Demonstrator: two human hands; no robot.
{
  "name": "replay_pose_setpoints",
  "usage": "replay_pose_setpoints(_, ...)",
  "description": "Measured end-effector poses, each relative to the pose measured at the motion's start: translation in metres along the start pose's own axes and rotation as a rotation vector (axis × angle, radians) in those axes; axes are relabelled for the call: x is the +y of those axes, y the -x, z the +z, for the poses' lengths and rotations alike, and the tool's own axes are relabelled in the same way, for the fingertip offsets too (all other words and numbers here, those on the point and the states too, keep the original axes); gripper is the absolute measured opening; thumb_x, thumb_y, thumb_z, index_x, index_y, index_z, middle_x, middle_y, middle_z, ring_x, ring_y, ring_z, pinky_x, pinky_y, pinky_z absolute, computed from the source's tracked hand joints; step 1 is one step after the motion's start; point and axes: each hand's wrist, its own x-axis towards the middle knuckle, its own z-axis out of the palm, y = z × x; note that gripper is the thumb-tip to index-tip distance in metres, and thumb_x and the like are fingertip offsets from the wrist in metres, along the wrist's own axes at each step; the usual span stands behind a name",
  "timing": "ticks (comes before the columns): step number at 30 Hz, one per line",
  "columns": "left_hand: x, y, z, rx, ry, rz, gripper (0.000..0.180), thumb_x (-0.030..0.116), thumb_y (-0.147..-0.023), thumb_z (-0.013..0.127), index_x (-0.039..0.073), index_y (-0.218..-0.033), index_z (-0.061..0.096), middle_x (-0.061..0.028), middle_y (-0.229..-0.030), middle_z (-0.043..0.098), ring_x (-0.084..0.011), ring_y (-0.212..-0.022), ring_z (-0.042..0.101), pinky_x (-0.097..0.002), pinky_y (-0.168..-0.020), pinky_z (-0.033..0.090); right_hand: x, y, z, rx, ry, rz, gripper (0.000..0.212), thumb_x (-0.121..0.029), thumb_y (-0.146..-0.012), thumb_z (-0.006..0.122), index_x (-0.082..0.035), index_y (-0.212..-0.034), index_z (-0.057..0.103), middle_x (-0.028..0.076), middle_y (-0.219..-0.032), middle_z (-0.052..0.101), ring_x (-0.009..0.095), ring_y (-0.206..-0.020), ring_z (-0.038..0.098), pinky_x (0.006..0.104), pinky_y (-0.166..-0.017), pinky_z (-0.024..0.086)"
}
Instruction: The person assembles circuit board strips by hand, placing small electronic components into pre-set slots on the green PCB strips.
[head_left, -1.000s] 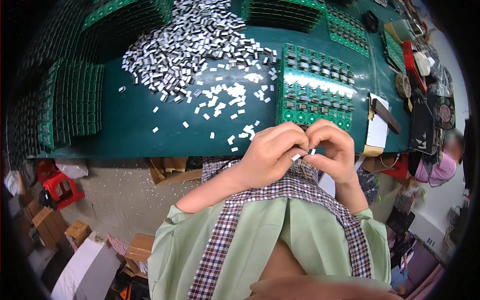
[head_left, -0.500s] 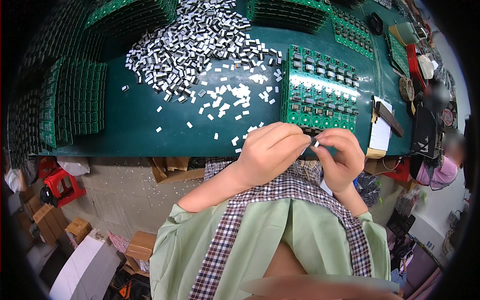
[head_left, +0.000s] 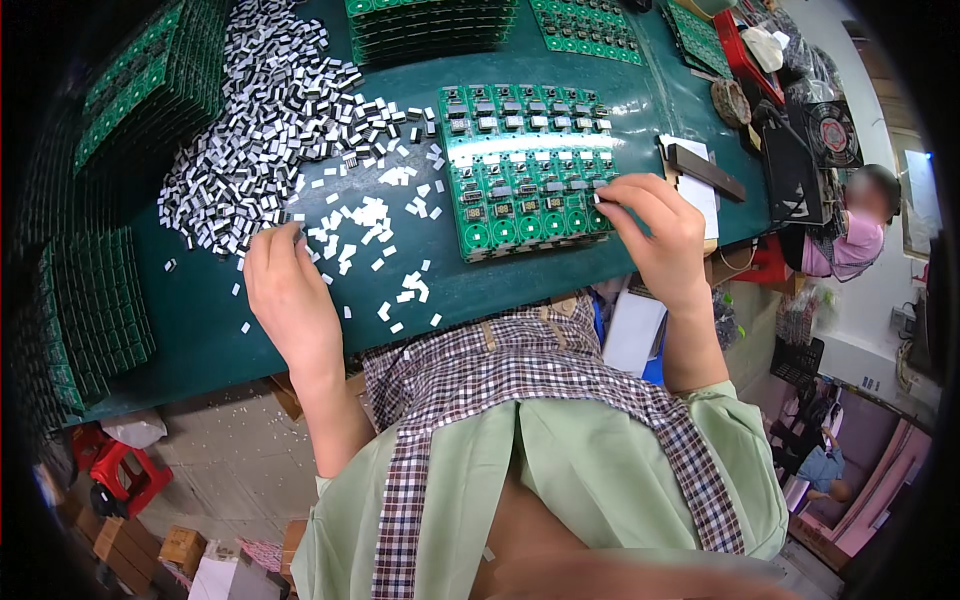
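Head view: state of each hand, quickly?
Left hand: by the pile of pieces; open or closed cannot be told.
Right hand: closed, pinching a small white piece at the circuit boards.

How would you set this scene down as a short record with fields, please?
Pile: small white-and-black pieces
Loose pieces: white, beside the pile
Circuit boards: green, stacked
Left hand: fingertips by the pile; grip unclear
Right hand: fingertips at the boards' right side; grip unclear
Table: dark green
Beside the boards: dark bar partly over white paper
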Motion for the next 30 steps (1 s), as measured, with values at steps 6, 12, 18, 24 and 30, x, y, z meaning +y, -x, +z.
replay_pose_setpoints(6, 0.0, -0.002, 0.002, -0.019, 0.047, 0.022, 0.013, 0.0, -0.084, 0.054, -0.002, -0.094, 0.062, -0.0127, -0.092, 0.06, -0.0306, -0.086, 0.058, -0.0368, -0.077, 0.046, 0.001, 0.0, -0.001, -0.01, 0.064, -0.044, 0.015, -0.002, -0.072, 0.069, -0.004, -0.087, 0.066, 0.008, -0.084, 0.063, 0.024, -0.073, 0.064, 0.0322, -0.064, 0.051)
replay_pose_setpoints(12, 0.006, 0.003, 0.002, -0.015, 0.193, 0.059, 0.012, 0.0, -0.08, 0.06, 0.0, -0.092, 0.064, -0.01, -0.09, 0.06, -0.0275, -0.082, 0.059, -0.0363, -0.073, 0.047, -0.006, -0.006, 0.008, -0.005, 0.064, -0.125, 0.015, -0.001, -0.071, 0.069, -0.004, -0.085, 0.065, 0.007, -0.083, 0.063, 0.024, -0.072, 0.064, 0.0317, -0.061, 0.052)
replay_pose_setpoints(18, 0.008, 0.006, 0.001, 0.001, 0.249, 0.091, 0.012, -0.001, -0.079, 0.061, 0.001, -0.089, 0.067, -0.0075, -0.088, 0.06, -0.024, -0.08, 0.058, -0.0336, -0.071, 0.046, -0.007, -0.01, 0.006, -0.028, 0.125, -0.177, 0.014, 0.0, -0.07, 0.069, -0.003, -0.083, 0.064, 0.007, -0.081, 0.062, 0.023, -0.07, 0.064, 0.0312, -0.059, 0.052)
replay_pose_setpoints(24, 0.01, 0.006, 0.004, 0.017, 0.298, 0.097, 0.012, 0.0, -0.079, 0.063, 0.002, -0.09, 0.067, -0.0065, -0.088, 0.06, -0.0235, -0.079, 0.058, -0.0335, -0.07, 0.047, -0.007, -0.011, 0.008, -0.032, 0.108, -0.198, 0.014, 0.0, -0.07, 0.069, -0.003, -0.083, 0.064, 0.007, -0.08, 0.062, 0.023, -0.068, 0.064, 0.031, -0.057, 0.051)
replay_pose_setpoints(30, 0.01, 0.006, 0.008, 0.017, 0.312, 0.097, 0.012, 0.0, -0.079, 0.063, 0.002, -0.089, 0.066, -0.0065, -0.087, 0.06, -0.0236, -0.078, 0.059, -0.0339, -0.069, 0.047, -0.008, -0.012, 0.005, -0.025, 0.093, -0.181, 0.014, 0.0, -0.071, 0.069, -0.003, -0.083, 0.064, 0.007, -0.08, 0.062, 0.023, -0.067, 0.064, 0.0307, -0.057, 0.051)
